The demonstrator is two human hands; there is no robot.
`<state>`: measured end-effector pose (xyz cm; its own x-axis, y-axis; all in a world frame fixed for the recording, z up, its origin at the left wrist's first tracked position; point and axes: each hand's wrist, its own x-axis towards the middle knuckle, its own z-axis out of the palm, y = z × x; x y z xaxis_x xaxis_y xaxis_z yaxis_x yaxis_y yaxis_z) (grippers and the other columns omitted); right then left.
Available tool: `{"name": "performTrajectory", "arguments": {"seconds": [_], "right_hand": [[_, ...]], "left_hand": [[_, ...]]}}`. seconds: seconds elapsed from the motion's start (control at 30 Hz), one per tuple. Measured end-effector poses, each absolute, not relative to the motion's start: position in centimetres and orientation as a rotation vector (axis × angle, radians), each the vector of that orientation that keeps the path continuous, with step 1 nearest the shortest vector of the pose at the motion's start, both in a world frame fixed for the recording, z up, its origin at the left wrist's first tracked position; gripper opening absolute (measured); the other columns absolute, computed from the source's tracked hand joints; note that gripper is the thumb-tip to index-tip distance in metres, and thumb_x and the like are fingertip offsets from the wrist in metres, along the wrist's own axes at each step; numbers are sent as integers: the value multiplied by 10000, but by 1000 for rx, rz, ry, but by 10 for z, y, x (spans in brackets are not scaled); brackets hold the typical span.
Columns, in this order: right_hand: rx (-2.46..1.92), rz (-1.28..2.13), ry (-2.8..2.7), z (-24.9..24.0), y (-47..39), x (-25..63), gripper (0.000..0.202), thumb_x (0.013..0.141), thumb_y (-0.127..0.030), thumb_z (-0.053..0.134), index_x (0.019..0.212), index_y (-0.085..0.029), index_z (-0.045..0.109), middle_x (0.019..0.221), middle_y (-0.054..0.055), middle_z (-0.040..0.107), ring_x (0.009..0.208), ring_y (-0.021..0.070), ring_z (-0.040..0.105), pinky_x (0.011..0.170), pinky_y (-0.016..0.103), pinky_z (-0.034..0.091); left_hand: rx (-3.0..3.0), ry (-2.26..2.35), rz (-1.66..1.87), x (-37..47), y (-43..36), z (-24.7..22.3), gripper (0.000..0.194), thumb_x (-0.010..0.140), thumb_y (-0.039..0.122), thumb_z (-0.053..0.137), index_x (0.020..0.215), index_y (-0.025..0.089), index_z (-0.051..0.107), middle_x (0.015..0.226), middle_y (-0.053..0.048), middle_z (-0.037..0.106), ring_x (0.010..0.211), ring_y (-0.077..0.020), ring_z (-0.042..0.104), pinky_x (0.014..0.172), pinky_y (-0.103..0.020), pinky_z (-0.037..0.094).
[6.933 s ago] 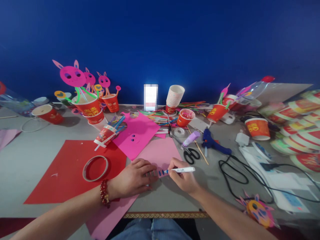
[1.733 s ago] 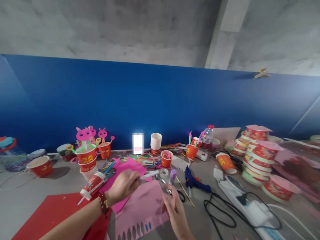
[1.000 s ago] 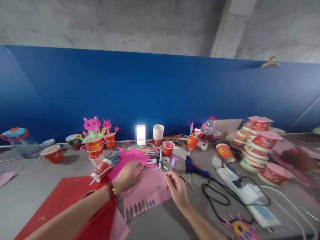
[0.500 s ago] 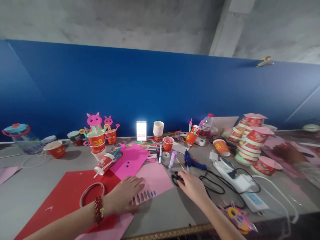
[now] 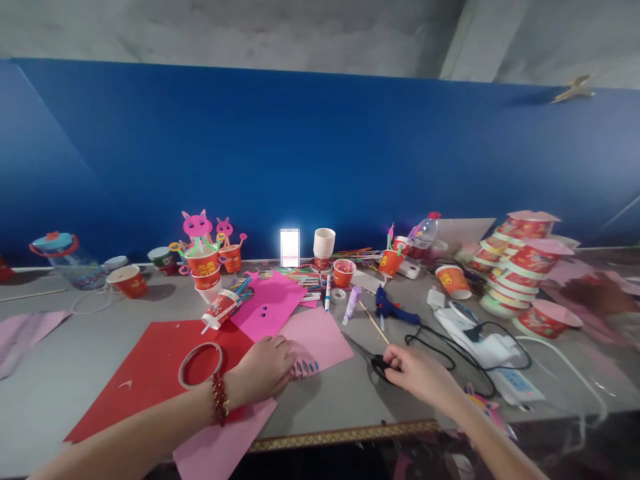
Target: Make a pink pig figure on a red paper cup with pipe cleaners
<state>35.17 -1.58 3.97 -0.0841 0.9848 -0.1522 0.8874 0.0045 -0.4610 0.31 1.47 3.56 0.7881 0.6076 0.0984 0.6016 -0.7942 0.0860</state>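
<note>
My right hand closes around the black handles of a pair of scissors; the blades point left and away toward a light pink paper sheet. My left hand is at the sheet's left edge, fingers curled in on it. Along the sheet's near edge runs a row of leaf-shaped cut-outs, partly covered by those fingers. Under my left wrist lie a red sheet and a roll of tape. A brighter pink sheet with two dark dots lies beyond.
A glue stick, a marker and a blue glue gun lie past the scissors. At right are a power strip with cables and stacked paper cups. Another person's hand is at far right. Pig-faced cups stand left.
My right hand has picked up the scissors and drawn them nearer, blades now showing. My left hand's fingers went from flat to curled. The view has shifted slightly.
</note>
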Motion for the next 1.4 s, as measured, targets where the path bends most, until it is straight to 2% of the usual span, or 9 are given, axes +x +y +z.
{"name": "performTrajectory", "arguments": {"seconds": [0.2,0.4,0.5,0.63,0.77,0.87,0.97,1.2,1.4], "right_hand": [[-1653,1463,-1465,14,-41,357,382,735,-544,625,896,-213,524,705,-12,624,437,93,482,407,196,358],[-1290,1587,-1181,15,-71,332,565,683,-718,675,890,-198,598,707,-1,593,404,52,383,419,200,292],[-1224,1600,-1046,22,-81,322,585,644,-723,716,902,-205,628,693,2,586,425,60,389,441,208,309],[-1040,1660,-1046,32,-77,311,624,656,-754,684,940,-199,650,807,61,642,496,103,473,491,248,387],[-788,1674,-1079,48,-46,286,607,689,-713,695,1013,-202,645,996,123,679,730,210,625,699,362,503],[-654,1682,-988,64,-14,258,605,652,-695,740,1011,-218,639,1061,116,685,895,261,661,874,452,502],[-660,1706,-922,77,11,234,482,712,-593,763,977,-208,645,1064,93,679,1003,278,657,853,458,534],[-801,1791,-913,71,23,210,398,771,-428,769,1088,-244,613,990,32,691,795,206,686,640,345,580],[-1012,1536,-878,55,35,204,357,640,-303,836,922,-194,647,764,-9,685,634,162,625,538,248,503]], "left_hand": [[2848,1006,321,7,23,25,158,902,223,490,880,177,640,932,-97,685,889,-262,620,758,-350,475],[2546,1203,620,1,32,38,329,997,273,323,876,190,617,793,-35,657,713,-180,623,649,-263,459],[2120,1231,849,-7,38,49,354,989,398,378,870,169,620,713,-13,627,597,-145,576,552,-232,424],[1691,1214,1214,-16,37,62,352,935,473,491,923,155,643,811,-37,659,718,-163,608,622,-239,471],[2164,1194,1460,-22,30,71,242,964,338,487,1065,203,660,998,-75,712,944,-225,655,850,-339,511],[2838,927,1222,-23,27,73,269,955,214,516,1192,246,639,1158,-80,715,1130,-265,617,983,-417,465],[3122,773,912,-19,28,72,369,977,126,449,1312,231,560,1337,-93,625,1257,-264,547,1033,-433,447],[3150,450,464,-15,33,75,403,993,128,392,1375,201,496,1507,-88,416,1414,-250,361,1165,-453,320],[2992,259,429,-4,31,76,467,993,165,423,1457,211,390,1448,-95,492,1358,-241,450,1177,-456,292]]}}
